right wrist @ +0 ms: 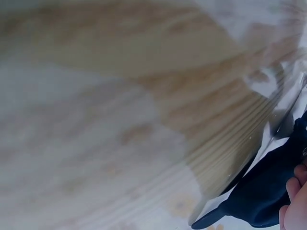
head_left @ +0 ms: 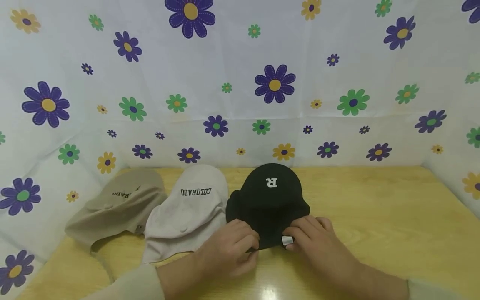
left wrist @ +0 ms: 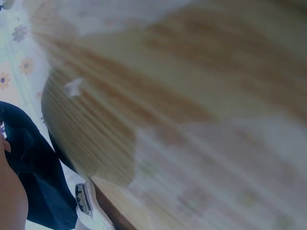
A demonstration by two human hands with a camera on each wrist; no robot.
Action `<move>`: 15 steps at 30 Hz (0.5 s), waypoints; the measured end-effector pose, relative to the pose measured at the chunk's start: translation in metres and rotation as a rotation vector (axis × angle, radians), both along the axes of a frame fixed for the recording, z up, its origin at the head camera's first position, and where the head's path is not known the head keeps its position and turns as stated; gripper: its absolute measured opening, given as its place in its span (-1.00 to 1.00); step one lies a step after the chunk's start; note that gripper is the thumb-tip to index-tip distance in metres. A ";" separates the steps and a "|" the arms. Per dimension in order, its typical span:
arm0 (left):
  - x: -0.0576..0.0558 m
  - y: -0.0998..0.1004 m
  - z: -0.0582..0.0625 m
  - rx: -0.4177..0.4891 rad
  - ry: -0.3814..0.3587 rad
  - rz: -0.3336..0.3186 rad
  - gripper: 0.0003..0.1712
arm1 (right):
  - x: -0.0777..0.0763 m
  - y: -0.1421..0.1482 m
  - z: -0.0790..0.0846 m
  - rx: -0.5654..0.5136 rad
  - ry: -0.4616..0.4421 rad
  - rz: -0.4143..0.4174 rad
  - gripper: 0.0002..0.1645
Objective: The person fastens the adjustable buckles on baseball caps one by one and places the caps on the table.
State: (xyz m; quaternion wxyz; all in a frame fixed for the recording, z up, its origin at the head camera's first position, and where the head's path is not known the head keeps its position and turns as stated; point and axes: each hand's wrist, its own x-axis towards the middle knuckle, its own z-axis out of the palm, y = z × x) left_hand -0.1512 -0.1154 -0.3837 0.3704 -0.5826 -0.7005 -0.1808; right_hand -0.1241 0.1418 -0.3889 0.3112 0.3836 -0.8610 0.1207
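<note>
A black cap [head_left: 270, 200] with a white letter R lies on the table. Its rounded crown is at the far side, and the R appears upside down. My left hand [head_left: 232, 248] pinches the cap's near edge on the left, fingers curled. My right hand [head_left: 316, 243] grips the near edge on the right, beside a small whitish tag [head_left: 287, 240]. In the left wrist view, part of the dark cap [left wrist: 36, 172] shows at the lower left. The right wrist view has the dark fabric [right wrist: 264, 191] hanging beside my fingers [right wrist: 292, 189].
Left of the black cap is a pale cap [head_left: 191, 212] lettered COLORADO, its side close against it. A tan cap [head_left: 120, 204] with a loose strap lies farther left. The wooden table [head_left: 378, 208] meets a white flower-print cloth [head_left: 232, 54] behind.
</note>
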 end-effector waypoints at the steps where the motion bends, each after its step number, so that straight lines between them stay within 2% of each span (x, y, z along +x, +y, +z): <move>1: 0.002 0.000 -0.001 0.007 -0.005 -0.004 -0.97 | 0.001 -0.001 -0.001 -0.005 0.009 0.004 -0.41; 5: 0.012 -0.002 -0.002 0.023 -0.027 -0.013 -0.95 | 0.008 -0.006 -0.007 -0.036 0.042 0.035 -0.45; 8: 0.014 -0.003 -0.004 0.024 -0.044 -0.014 -0.95 | 0.010 -0.009 -0.009 -0.054 0.048 0.057 -0.49; 11: 0.011 -0.002 -0.004 0.022 -0.044 -0.006 -0.92 | 0.009 -0.009 -0.008 -0.050 0.038 0.056 -0.50; 15: 0.004 0.000 -0.001 0.007 -0.012 0.027 -0.77 | 0.003 -0.008 -0.004 -0.037 0.046 0.031 -0.47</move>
